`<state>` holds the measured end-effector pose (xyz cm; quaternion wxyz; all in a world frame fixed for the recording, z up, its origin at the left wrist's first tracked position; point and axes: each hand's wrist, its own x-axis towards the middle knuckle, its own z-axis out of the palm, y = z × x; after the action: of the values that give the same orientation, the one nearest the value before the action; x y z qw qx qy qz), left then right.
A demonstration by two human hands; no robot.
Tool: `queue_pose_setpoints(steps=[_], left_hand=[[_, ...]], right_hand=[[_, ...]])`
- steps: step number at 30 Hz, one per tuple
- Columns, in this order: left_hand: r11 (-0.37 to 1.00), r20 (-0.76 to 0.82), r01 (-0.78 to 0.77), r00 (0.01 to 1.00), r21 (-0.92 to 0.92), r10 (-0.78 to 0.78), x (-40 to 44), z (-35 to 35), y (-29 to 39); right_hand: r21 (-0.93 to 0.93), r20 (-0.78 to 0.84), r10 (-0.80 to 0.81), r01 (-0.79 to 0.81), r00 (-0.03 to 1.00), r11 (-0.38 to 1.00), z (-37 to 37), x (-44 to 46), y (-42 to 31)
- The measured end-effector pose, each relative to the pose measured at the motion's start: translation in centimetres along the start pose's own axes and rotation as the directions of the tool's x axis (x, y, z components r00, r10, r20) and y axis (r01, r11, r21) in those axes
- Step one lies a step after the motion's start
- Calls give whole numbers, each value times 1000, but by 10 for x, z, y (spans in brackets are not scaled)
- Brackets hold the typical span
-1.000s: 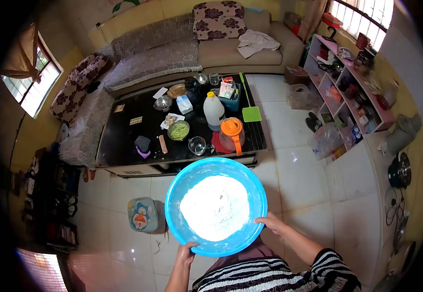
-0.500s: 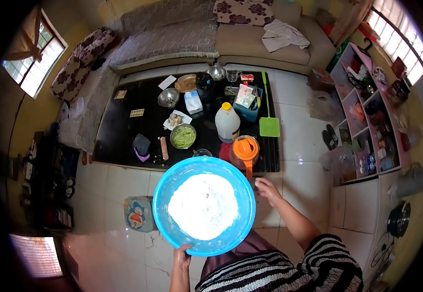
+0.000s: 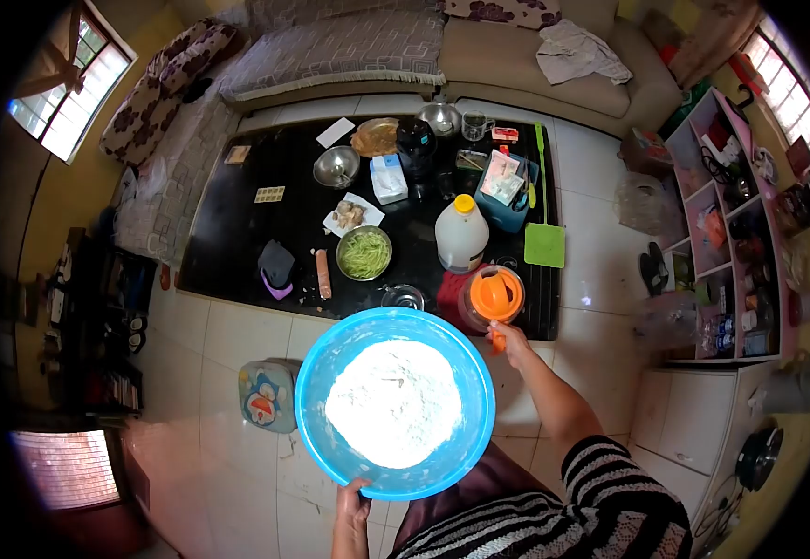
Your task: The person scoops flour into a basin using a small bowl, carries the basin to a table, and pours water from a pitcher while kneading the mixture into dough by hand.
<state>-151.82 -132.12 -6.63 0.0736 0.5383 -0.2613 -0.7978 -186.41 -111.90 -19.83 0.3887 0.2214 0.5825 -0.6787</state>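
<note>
A blue basin (image 3: 316, 438) with a heap of white flour (image 3: 394, 402) inside is held in front of me. My left hand (image 3: 354, 500) is closed on its near rim, the thumb over the edge. At the table's near edge stands a clear pitcher with an orange lid (image 3: 495, 293). My right hand (image 3: 507, 341) is closed round its orange handle. Just beyond the pitcher are a white jug with a yellow cap (image 3: 462, 235) and a red cloth (image 3: 452, 296). A glass cup (image 3: 403, 298) sits behind the basin's far rim, partly hidden.
The black table (image 3: 228, 228) also bears a bowl of green shreds (image 3: 365, 253), a metal bowl (image 3: 337, 167), a teal bin (image 3: 507, 207) and a green fly swatter (image 3: 545, 244). A small stool (image 3: 267, 397) stands left of the basin; a pink shelf (image 3: 714, 265) is at right.
My right hand has left the basin's rim, moved forward and taken hold of the pitcher's handle. My left hand still holds the basin. The view has shifted closer to the table.
</note>
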Motion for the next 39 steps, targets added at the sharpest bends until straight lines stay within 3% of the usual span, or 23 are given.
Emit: queue_pose_setpoints(steps=[3,7,9,15,19,21,23,25,28,35,39], left_hand=[[1000,-19,5,1000,-15,-5,3,-2,-1],[999,-78,31,996,-7,-32,7,-11,1],[1000,-70,25,997,-14,-26,8,-14,3],[999,-73,-2,997,-36,-1,5,-16,10],[999,-76,-29,997,-36,26,5,-18,10],[999,-85,-33,996,-37,30,5,-16,14],[999,-88,-35,996,-34,32,5,-18,14],[1000,-115,-22,993,-20,20,5,-19,13],[997,-139,-68,988,-48,60,0,-11,18],[997,-154,-18,988,-79,5,9,-34,10],[988,-125,-55,992,-142,37,3,-34,10]], right_hand=[[80,2,-121,121,993,989,2,5,10],[53,-39,-198,200,979,978,7,1,14],[-32,-187,-223,221,957,975,10,2,13],[-41,-262,-343,345,902,938,-6,11,22],[-57,-204,-311,306,928,950,-9,-4,13],[68,-254,-207,231,945,971,-10,-7,10],[83,-261,-210,239,942,968,-7,-9,7],[-52,-244,-339,337,909,940,-12,-10,5],[-203,-306,-281,226,910,953,-12,-20,-6],[-352,-251,-365,267,896,897,-33,-33,-1],[-459,-137,-393,293,909,839,-27,-65,-13]])
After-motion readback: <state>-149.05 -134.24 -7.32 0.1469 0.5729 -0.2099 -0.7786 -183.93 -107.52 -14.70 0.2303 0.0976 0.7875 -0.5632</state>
